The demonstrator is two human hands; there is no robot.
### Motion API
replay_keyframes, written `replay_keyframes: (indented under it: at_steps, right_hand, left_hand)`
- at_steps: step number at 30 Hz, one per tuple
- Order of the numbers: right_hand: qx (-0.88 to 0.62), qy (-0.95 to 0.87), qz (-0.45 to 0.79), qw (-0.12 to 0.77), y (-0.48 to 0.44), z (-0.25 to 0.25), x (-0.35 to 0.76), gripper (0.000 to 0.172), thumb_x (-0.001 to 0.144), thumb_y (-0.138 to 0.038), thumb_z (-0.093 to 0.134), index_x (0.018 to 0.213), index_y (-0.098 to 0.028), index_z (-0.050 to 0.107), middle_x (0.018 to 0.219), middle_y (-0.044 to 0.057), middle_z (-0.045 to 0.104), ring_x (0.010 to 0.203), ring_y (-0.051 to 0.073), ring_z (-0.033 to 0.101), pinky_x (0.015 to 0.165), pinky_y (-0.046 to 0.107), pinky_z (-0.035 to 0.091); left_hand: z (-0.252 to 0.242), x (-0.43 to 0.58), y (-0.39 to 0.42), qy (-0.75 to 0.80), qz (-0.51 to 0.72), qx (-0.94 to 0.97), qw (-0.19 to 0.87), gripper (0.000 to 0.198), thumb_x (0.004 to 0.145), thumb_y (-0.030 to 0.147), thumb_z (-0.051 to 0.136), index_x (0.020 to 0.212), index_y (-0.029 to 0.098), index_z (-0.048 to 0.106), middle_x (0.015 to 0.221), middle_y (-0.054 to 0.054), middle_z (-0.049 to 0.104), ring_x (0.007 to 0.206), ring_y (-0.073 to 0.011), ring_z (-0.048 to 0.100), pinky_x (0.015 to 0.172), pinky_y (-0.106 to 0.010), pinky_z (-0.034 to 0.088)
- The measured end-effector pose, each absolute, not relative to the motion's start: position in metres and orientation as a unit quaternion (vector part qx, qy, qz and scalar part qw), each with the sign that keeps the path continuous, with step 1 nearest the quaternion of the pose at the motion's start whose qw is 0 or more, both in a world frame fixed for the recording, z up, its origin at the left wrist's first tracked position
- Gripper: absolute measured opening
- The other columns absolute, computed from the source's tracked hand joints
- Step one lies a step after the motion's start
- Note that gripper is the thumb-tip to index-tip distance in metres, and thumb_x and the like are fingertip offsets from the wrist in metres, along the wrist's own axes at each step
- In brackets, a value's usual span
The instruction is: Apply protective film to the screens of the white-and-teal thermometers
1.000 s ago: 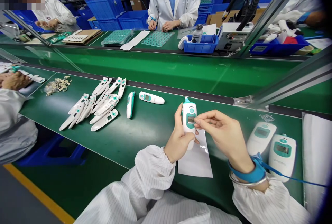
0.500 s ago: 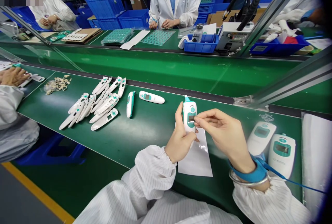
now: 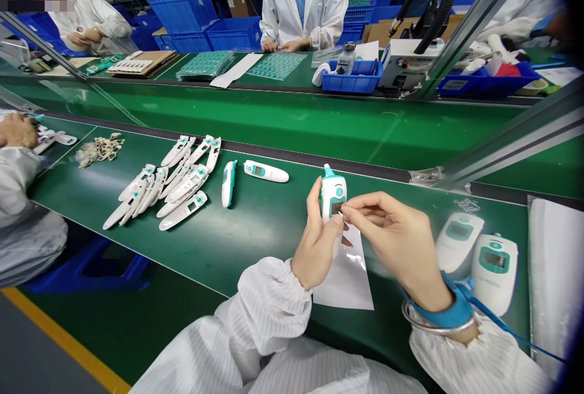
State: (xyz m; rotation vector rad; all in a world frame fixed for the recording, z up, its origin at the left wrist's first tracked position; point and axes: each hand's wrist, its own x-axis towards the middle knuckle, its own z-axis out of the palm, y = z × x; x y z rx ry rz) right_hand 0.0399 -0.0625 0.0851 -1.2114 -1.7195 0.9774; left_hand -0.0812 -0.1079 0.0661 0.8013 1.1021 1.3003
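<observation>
My left hand (image 3: 316,247) is wrapped round a white and teal thermometer (image 3: 334,188), held upright with its teal tip up. Its thumb lies over the lower front, by the display. The fingers of my right hand (image 3: 396,241) are pinched at the display's right edge; what they hold, if anything, is too small to make out. Below the hands a white sheet (image 3: 343,287) lies on the green table. Two more thermometers, one upright-lying (image 3: 229,183) and one lying sideways (image 3: 266,171), rest to the left.
Several white shell parts (image 3: 182,184) lie in a pile at left, beside tangled beige strips (image 3: 106,148). Two larger thermometers (image 3: 495,272) are near my right wrist. A metal frame post crosses at right. Co-workers sit across and at far left.
My left thumb has moved up onto the thermometer's front near the display. My right hand stays pinched there, its wrist a little lower. The far-left co-worker's hand has shifted left.
</observation>
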Motion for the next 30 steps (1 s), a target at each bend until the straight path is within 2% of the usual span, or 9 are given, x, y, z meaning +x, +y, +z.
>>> replay_keyframes:
  at_steps: [6, 11, 15, 18, 20, 22, 24, 27, 30]
  right_hand:
    - [-0.462, -0.714, 0.338, 0.402, -0.07, 0.096, 0.036, 0.003, 0.083, -0.026, 0.065, 0.084, -0.023, 0.064, 0.083, 0.0, 0.072, 0.068, 0.014, 0.069, 0.062, 0.025, 0.058]
    - [-0.498, -0.694, 0.313, 0.414, -0.063, 0.093, 0.042, 0.015, 0.085, -0.034, 0.064, 0.095, -0.024, 0.063, 0.087, 0.001, 0.07, 0.072, 0.016, 0.068, 0.065, 0.029, 0.057]
    - [-0.508, -0.637, 0.389, 0.431, -0.054, 0.081, 0.047, 0.02, 0.088, -0.041, 0.058, 0.098, -0.024, 0.063, 0.096, 0.004, 0.069, 0.085, 0.02, 0.068, 0.071, 0.033, 0.056]
    - [-0.473, -0.628, 0.466, 0.406, -0.054, 0.076, 0.041, 0.03, 0.087, -0.043, 0.058, 0.111, -0.025, 0.059, 0.117, 0.006, 0.064, 0.104, 0.022, 0.063, 0.081, 0.035, 0.054]
    - [-0.45, -0.63, 0.512, 0.373, -0.056, 0.075, 0.033, 0.043, 0.083, -0.044, 0.063, 0.121, -0.026, 0.053, 0.123, 0.006, 0.061, 0.105, 0.022, 0.062, 0.082, 0.035, 0.053]
    - [-0.45, -0.627, 0.529, 0.353, -0.06, 0.075, 0.025, 0.047, 0.08, -0.044, 0.066, 0.121, -0.025, 0.053, 0.115, 0.005, 0.065, 0.097, 0.021, 0.064, 0.076, 0.031, 0.054]
    - [-0.459, -0.614, 0.539, 0.349, -0.062, 0.076, 0.02, 0.038, 0.081, -0.045, 0.065, 0.111, -0.024, 0.058, 0.097, 0.003, 0.068, 0.079, 0.018, 0.065, 0.063, 0.027, 0.053]
    - [-0.458, -0.557, 0.603, 0.34, -0.064, 0.076, 0.019, 0.032, 0.086, -0.052, 0.054, 0.1, -0.023, 0.061, 0.066, -0.003, 0.06, 0.041, 0.011, 0.053, 0.036, 0.023, 0.042]
    - [-0.454, -0.507, 0.652, 0.334, -0.064, 0.075, 0.021, 0.039, 0.089, -0.058, 0.044, 0.088, -0.023, 0.061, 0.047, -0.007, 0.042, 0.027, 0.01, 0.042, 0.024, 0.023, 0.032]
  left_hand:
    - [0.073, -0.078, -0.109, 0.501, 0.583, 0.338, 0.544, 0.053, 0.096, 0.035, 0.042, 0.145, 0.034, 0.022, 0.139, -0.007, 0.045, 0.108, -0.0184, 0.056, 0.084, -0.028, 0.051]
    - [0.073, -0.08, -0.106, 0.454, 0.597, 0.27, 0.604, 0.056, 0.094, 0.033, 0.044, 0.144, 0.035, 0.021, 0.107, -0.005, 0.061, 0.093, -0.02, 0.063, 0.073, -0.033, 0.055]
    - [0.071, -0.083, -0.104, 0.387, 0.606, 0.232, 0.655, 0.06, 0.09, 0.029, 0.045, 0.144, 0.033, 0.018, 0.087, -0.002, 0.059, 0.08, -0.0199, 0.064, 0.063, -0.034, 0.056]
    - [0.073, -0.082, -0.105, 0.384, 0.599, 0.234, 0.663, 0.072, 0.081, 0.019, 0.052, 0.143, 0.034, 0.018, 0.094, -0.002, 0.058, 0.083, -0.0205, 0.064, 0.066, -0.036, 0.056]
    - [0.075, -0.079, -0.107, 0.403, 0.595, 0.246, 0.651, 0.078, 0.077, 0.013, 0.054, 0.143, 0.035, 0.018, 0.105, -0.003, 0.058, 0.092, -0.0207, 0.062, 0.076, -0.037, 0.055]
    - [0.077, -0.077, -0.108, 0.42, 0.594, 0.264, 0.633, 0.082, 0.076, 0.01, 0.054, 0.145, 0.036, 0.017, 0.115, -0.003, 0.055, 0.102, -0.0201, 0.059, 0.084, -0.034, 0.052]
    - [0.077, -0.077, -0.109, 0.425, 0.589, 0.272, 0.631, 0.086, 0.074, 0.008, 0.053, 0.145, 0.038, 0.015, 0.124, -0.003, 0.052, 0.099, -0.019, 0.06, 0.08, -0.032, 0.052]
    - [0.077, -0.078, -0.108, 0.406, 0.577, 0.259, 0.659, 0.093, 0.069, 0.009, 0.051, 0.145, 0.043, 0.01, 0.124, -0.004, 0.052, 0.068, -0.013, 0.061, 0.057, -0.029, 0.05]
    - [0.075, -0.079, -0.106, 0.373, 0.574, 0.259, 0.681, 0.095, 0.069, 0.01, 0.051, 0.145, 0.043, 0.005, 0.103, -0.002, 0.06, 0.053, -0.0103, 0.054, 0.047, -0.026, 0.046]
